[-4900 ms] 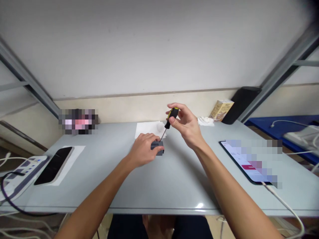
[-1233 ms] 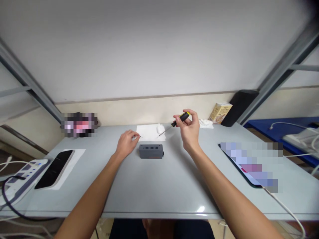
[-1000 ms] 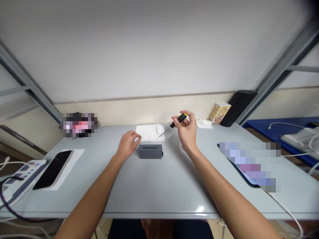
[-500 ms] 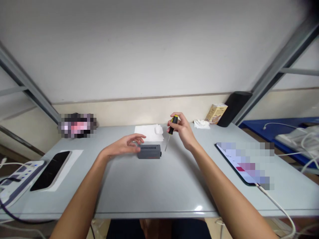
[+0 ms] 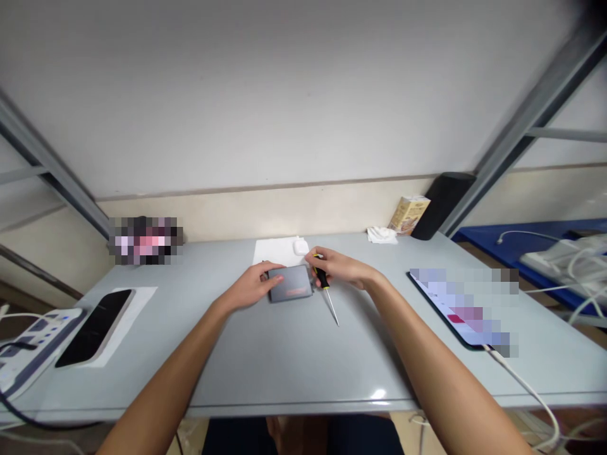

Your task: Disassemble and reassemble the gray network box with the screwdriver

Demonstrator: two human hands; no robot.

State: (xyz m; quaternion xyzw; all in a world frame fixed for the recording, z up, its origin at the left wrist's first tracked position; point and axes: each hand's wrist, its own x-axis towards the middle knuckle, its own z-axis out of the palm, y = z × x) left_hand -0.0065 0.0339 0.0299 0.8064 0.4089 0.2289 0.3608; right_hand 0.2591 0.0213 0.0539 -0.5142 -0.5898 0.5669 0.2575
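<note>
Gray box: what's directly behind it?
White paper, with a rounded white case near its right edge. The gray box and left hand hide part of the paper's near edge.

Coarse blocks blur the thing [image 5: 146, 240] at nine o'clock beyond recognition and mask part of the tablet [image 5: 454, 318] at four. The left hand [image 5: 256, 285] covers the left end of the grey box [image 5: 294, 285], whose reddish marking is too blurred to read; the right hand [image 5: 342, 266] hides part of the handle of the screwdriver [image 5: 321, 278]. Print on the carton [image 5: 410, 215] at three is too small to read. The picture's edge crops the power strip [image 5: 40, 347] at eight and both forearms below.
</note>
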